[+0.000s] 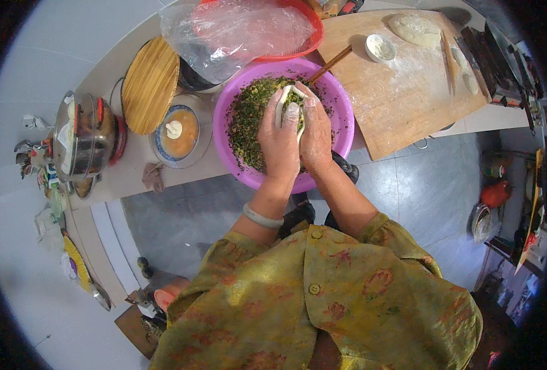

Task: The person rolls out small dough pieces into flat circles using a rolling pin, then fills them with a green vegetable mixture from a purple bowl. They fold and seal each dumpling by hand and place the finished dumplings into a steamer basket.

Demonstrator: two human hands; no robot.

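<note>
Over a purple plastic basin (345,121) I cup a dough wrapper (280,107) between both hands. Green chopped filling shows in its open fold. My left hand (280,143) grips the wrapper's left side, its thumb at the opening. Along the other side lies my right hand (317,127), with flour on the fingers. Chopped greens with yellow bits, a filling mixture (250,120), cover much of the basin's inside. A pair of wooden chopsticks (331,64) leans out over the basin's upper right rim.
On the right, a floured wooden board (370,106) carries a dough lump (414,30), a white bowl of flour (380,48) and a rolling pin (449,62). A round slatted bamboo lid (150,85), a blue-rimmed bowl (181,138) and a steel steamer pot (86,138) stand left. Plastic film covers a red basin (317,27) behind.
</note>
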